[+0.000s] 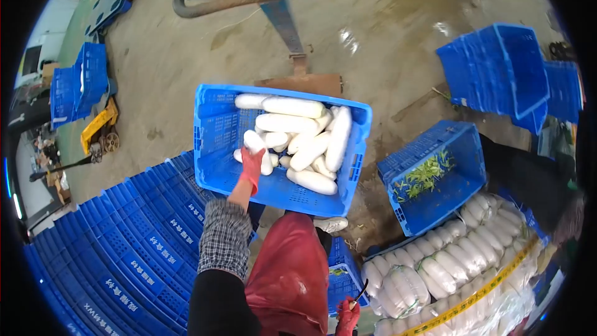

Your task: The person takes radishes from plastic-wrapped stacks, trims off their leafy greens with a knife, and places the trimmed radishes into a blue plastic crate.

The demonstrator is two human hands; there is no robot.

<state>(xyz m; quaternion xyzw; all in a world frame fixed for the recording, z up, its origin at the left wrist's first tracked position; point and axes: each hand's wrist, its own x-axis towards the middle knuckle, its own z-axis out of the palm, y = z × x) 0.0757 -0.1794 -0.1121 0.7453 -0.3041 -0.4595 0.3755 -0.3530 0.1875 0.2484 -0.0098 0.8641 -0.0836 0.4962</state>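
Note:
My left hand (pixel 251 167), in a red glove, reaches into a blue crate (pixel 211 177) and closes on a white radish (pixel 254 141) at the crate's left side. Several more white radishes (pixel 292 107) lie in the crate, mostly toward its middle and right. Low in the view, beside the red apron (pixel 289 274), my right hand (pixel 347 318) is closed around a small knife (pixel 359 294) with a dark, curved blade. Part of the right hand is cut off by the view's lower edge.
A long row of nested blue crates (pixel 143 242) runs along the left. To the right, a tilted crate (pixel 404 211) holds green trimmings (pixel 426 177), beside bagged white radishes (pixel 448 267). A blue metal frame (pixel 283 22) stands ahead; stacked crates (pixel 491 74) are at far right.

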